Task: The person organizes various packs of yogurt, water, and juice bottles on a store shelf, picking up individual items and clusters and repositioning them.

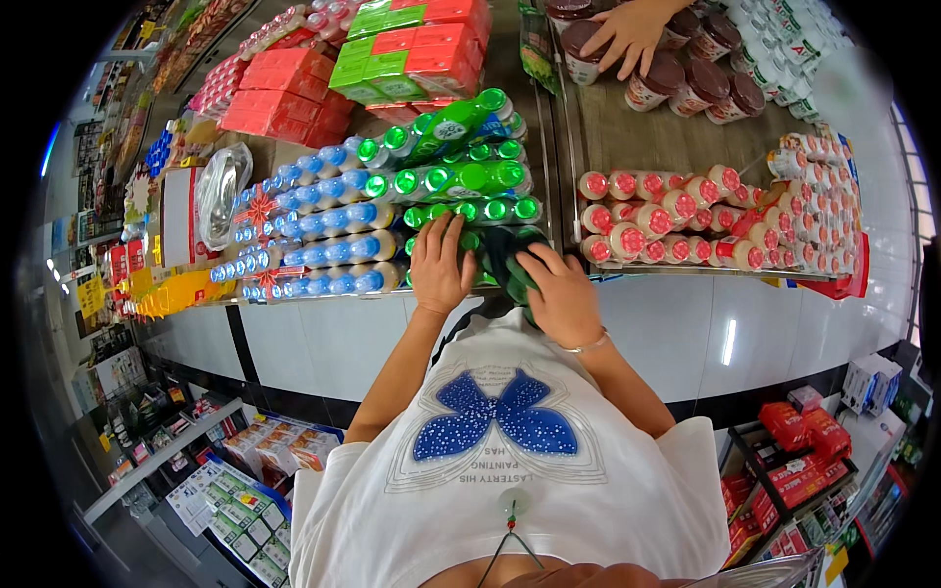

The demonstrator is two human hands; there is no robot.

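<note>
Hiding parts of green-capped bottles (498, 210) — left hand (443, 268), blurred right hand (566, 297) — cannot tell whether either grip clamped.

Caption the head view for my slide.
Left hand and right hand at green-capped bottles, blue-capped bottles to their left; another person's hand over brown-lidded tubs.
</note>
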